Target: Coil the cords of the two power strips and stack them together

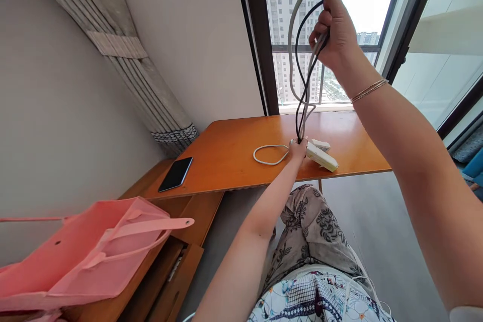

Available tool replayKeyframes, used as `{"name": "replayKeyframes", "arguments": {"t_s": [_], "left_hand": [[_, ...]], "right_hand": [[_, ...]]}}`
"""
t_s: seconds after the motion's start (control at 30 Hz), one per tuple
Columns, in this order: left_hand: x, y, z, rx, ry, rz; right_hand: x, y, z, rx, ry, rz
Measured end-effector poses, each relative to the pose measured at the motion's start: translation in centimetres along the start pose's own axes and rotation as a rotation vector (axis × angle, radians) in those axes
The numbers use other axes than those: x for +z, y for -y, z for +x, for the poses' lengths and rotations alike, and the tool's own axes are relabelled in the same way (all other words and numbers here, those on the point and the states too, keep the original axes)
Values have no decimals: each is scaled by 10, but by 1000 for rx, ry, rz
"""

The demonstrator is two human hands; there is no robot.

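Observation:
My right hand point(334, 27) is raised in front of the window, its fingers closed around looped cables. The bundle of black and grey-white cables point(303, 95) hangs from it down to the desk. Low over the desk top, my left hand point(298, 148) is closed around the lower end of the same bundle. Just right of the left hand lies a white power strip point(320, 156), with another white piece point(320, 145) behind it. To the left, a loop of white cable point(260, 155) rests on the wood. How the cables join the strip is hidden by my left hand.
The orange-brown wooden desk point(226, 153) stands below the window point(302, 20). A dark tablet or phone point(176, 174) lies at its left end. A pink bag point(105, 251) sits on a lower wooden cabinet with a drawer point(177, 282). A tied curtain point(124, 60) hangs at left.

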State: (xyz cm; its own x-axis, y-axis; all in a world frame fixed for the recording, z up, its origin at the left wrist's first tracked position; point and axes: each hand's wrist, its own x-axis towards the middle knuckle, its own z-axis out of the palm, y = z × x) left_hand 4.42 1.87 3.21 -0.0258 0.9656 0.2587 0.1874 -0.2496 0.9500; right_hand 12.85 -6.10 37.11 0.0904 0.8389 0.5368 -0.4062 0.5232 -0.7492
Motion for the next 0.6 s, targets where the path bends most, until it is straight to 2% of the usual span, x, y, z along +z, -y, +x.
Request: {"name": "replayKeyframes", "arguments": {"t_s": [0.07, 0.17, 0.23, 0.27, 0.33, 0.4, 0.5, 0.6], "left_hand": [[-29, -2, 8, 0, -168, 67], [-69, -6, 17, 102, -297, 189], [-91, -9, 21, 168, -313, 246], [-100, -9, 22, 196, -296, 269], [-112, -10, 22, 225, -236, 300], [-120, -11, 20, 239, -181, 335], [-128, -12, 16, 278, -150, 424], [-134, -14, 13, 294, -126, 481]], "right_hand": [[-25, 15, 1, 110, -12, -97], [-72, 25, 11, 129, -69, -451], [-104, 27, 21, 74, -141, -702], [-118, 26, 26, 62, -125, -748], [-142, 24, 35, 128, -111, -700], [-158, 21, 41, 206, -38, -540], [-170, 16, 41, 232, -33, -328], [-174, 16, 26, 283, -93, -334]]}}
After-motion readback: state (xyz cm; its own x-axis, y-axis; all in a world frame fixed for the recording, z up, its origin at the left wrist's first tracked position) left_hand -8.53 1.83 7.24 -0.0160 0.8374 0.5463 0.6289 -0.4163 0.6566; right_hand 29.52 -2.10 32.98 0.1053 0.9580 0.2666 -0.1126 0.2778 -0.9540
